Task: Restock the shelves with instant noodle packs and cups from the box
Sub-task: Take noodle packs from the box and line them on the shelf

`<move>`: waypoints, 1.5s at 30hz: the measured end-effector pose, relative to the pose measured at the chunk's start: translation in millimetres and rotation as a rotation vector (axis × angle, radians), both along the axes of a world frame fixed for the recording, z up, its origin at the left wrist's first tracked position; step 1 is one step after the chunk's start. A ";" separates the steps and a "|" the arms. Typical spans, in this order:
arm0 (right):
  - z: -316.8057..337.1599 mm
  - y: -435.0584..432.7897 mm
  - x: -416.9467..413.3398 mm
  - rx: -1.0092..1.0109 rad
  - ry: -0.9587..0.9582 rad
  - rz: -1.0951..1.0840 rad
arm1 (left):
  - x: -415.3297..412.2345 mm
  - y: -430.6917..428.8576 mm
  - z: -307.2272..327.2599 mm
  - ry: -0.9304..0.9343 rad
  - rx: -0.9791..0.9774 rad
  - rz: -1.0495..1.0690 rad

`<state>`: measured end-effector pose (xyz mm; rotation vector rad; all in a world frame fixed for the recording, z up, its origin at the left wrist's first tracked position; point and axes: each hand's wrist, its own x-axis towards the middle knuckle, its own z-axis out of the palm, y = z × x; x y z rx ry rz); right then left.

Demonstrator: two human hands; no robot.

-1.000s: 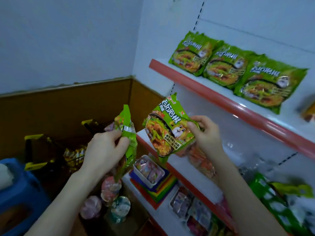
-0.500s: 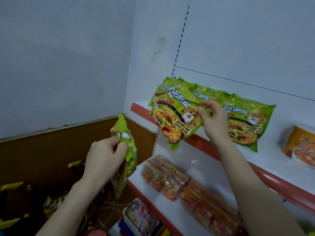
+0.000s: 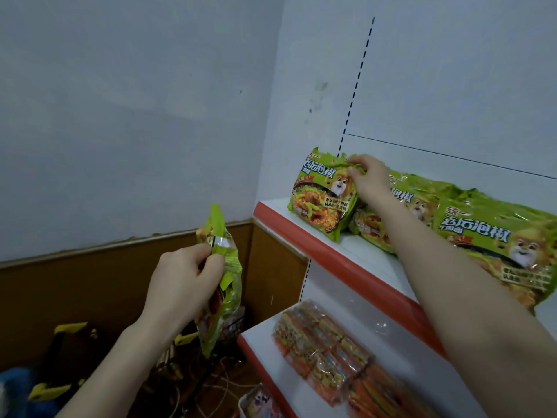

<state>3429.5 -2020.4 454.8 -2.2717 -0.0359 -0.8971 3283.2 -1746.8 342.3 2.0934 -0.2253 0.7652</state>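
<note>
The right hand (image 3: 366,179) is reaching over the red front edge of the upper shelf (image 3: 340,260), its fingers (image 3: 354,168) pinching the top right corner of a green pack (image 3: 321,196) that is standing tilted at the shelf's left end, its printed face turned outward and its lower edge resting on the white shelf board. Just to the right of that pack, a row (image 3: 488,233) of matching green packs is leaning along the back panel, partly hidden by the outstretched forearm; the first of them is touching the held pack. The left hand (image 3: 187,279) is staying lower and further left, away from the shelving, its fingers (image 3: 211,265) curled tight around the upper part of a second pack (image 3: 223,279), which is hanging edge-on with its seam pointing up. On the lower shelf (image 3: 256,330), orange packs (image 3: 325,354) in clear wrap are lying flat in a line running toward the near right. Below it, a white tray (image 3: 256,402) of small wrapped items is showing at the bottom of the view. The floor to the left is holding dark clutter with yellow flaps (image 3: 70,327); whether this is the box cannot be told.
</note>
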 end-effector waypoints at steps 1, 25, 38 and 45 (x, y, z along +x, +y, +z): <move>-1.8 1.5 4.1 -0.004 0.009 0.008 | 1.2 0.4 0.3 0.002 -0.007 0.003; -16.5 48.8 -88.8 -0.099 0.181 0.475 | 25.1 -28.7 35.9 0.008 -0.366 -0.146; -90.4 82.8 -133.1 0.298 0.018 0.511 | 21.0 -48.4 54.9 -0.053 -0.308 -0.442; -73.3 53.6 -140.3 0.639 0.068 0.475 | 41.0 -22.0 42.5 -0.044 -0.462 -0.265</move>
